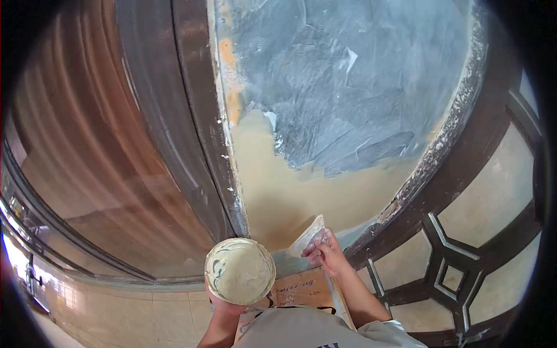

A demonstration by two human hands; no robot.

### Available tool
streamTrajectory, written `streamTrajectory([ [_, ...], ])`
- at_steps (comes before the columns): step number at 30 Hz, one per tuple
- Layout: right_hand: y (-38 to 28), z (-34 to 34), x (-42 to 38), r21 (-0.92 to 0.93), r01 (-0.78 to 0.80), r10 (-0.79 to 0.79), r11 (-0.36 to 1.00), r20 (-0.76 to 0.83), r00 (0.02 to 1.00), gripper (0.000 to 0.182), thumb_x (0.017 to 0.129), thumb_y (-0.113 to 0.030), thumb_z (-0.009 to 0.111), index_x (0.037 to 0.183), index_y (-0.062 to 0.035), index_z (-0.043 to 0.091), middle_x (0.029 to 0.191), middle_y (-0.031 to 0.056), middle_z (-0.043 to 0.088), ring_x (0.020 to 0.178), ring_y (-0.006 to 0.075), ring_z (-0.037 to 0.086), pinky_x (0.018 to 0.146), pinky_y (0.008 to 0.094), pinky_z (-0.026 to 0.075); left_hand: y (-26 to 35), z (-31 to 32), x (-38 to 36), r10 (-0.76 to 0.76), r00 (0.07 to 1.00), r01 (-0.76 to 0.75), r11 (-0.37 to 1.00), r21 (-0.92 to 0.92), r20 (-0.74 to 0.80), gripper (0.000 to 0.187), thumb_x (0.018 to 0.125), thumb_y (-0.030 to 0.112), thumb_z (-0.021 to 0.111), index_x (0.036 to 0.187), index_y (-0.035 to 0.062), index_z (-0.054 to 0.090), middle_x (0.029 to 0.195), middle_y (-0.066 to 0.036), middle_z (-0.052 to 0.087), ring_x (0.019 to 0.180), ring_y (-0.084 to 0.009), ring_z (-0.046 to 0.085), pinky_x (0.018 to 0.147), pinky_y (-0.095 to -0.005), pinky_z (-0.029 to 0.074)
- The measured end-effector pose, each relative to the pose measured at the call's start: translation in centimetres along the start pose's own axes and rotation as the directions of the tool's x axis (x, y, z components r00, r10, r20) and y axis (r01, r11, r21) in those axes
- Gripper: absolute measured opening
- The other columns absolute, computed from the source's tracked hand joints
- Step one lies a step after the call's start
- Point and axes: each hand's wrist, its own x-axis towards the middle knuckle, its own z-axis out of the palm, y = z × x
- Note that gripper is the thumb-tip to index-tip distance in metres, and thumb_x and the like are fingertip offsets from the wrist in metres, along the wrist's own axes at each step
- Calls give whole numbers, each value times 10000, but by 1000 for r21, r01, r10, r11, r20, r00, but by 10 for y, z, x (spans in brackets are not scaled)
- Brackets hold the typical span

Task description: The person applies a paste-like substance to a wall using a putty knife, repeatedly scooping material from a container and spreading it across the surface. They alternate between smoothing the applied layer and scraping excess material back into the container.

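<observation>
My left hand point(227, 303) holds a round container of cream-coloured paste point(241, 271) from below, its fingers mostly hidden under it. In my right hand point(328, 253) is a wide, flat scraper point(307, 238) smeared with paste, its blade close to the lower part of the wall panel. Smooth cream paste point(325, 194) covers that lower part and climbs the left edge. Above it the wall point(348, 87) shows blue-grey with scraped, streaky marks.
A dark wooden frame point(200, 116) and a brown curtain behind glass point(110, 151) stand at left. To the right is a dark lattice point(505, 211) with pale panels. A cardboard box with writing point(301, 287) lies below, beside tiled surface point(168, 313).
</observation>
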Motion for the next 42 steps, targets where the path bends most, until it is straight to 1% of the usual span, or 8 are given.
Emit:
streamTrajectory([
  [4, -9, 21, -2, 165, 68, -61, 984, -49, 997, 233, 994, -177, 526, 1202, -116, 440, 956, 86, 654, 684, 166, 672, 515, 286, 524, -10, -19, -3, -149, 986, 166, 879, -448, 73, 694, 943, 599, 276, 1444, 137, 411, 1432, -107, 484, 1282, -368, 483, 1050, -571, 403],
  [6, -23, 38, 2, 196, 115, -105, 974, -60, 993, 217, 992, -193, 541, 1169, -102, 456, 1003, 67, 637, 730, 165, 676, 519, 290, 518, -17, -35, -8, 156, 980, -193, 895, 402, 122, 730, 933, 630, 268, 1459, 135, 372, 1438, -117, 468, 1290, -371, 471, 1046, -576, 410],
  [10, -47, 71, 18, 208, 258, -243, 944, -94, 966, 250, 987, -279, 569, 1129, -92, 481, 969, 57, 635, 717, 153, 669, 500, 269, 509, -17, -48, -3, 28, 999, -41, 923, 383, 39, 757, 922, 656, 268, 1471, 142, 341, 1455, -129, 439, 1303, -371, 456, 1040, -587, 414],
  [16, -79, 80, 31, 171, 389, -364, 905, -162, 917, 235, 1001, -259, 525, 1144, -73, 511, 935, 55, 659, 675, 139, 651, 470, 247, 496, 3, -19, -2, -351, 936, 313, 791, -525, 28, 759, 915, 673, 269, 1469, 163, 367, 1491, -104, 404, 1341, -360, 417, 1084, -582, 359],
  [24, -10, 55, 43, 149, 265, -219, 953, -269, 938, 218, 1010, -273, 521, 1097, -75, 492, 866, 66, 653, 589, 140, 625, 447, 258, 461, 6, -17, -5, -16, 994, -10, 972, 236, 109, 680, 940, 554, 404, 1440, 93, 375, 1426, -145, 459, 1259, -314, 506, 1013, -524, 465],
  [34, -68, 69, 26, 105, 352, -314, 930, -271, 910, 182, 1006, -216, 527, 1098, -66, 481, 865, 87, 653, 579, 138, 620, 456, 264, 478, -9, -25, -1, -275, 957, 241, 931, -273, -92, 634, 949, 517, 417, 1426, 99, 397, 1427, -144, 456, 1265, -323, 501, 1011, -528, 466],
  [37, -103, 82, 25, 109, 395, -368, 912, -209, 906, 168, 1000, -183, 529, 1095, -55, 477, 865, 91, 652, 567, 142, 619, 460, 265, 482, 0, 7, -1, -29, 997, -3, 910, 415, 70, 575, 954, 410, 492, 1419, 87, 391, 1408, -146, 469, 1241, -310, 524, 986, -506, 492],
  [42, -79, 72, 38, 122, 316, -285, 941, -219, 933, 157, 1004, -151, 492, 1130, -60, 468, 894, 92, 652, 601, 147, 639, 494, 260, 515, 1, 1, -2, -242, 965, 212, 947, -243, -103, 769, 779, 184, 759, 1416, 49, 350, 1334, -146, 523, 1176, -284, 574, 949, -455, 525],
])
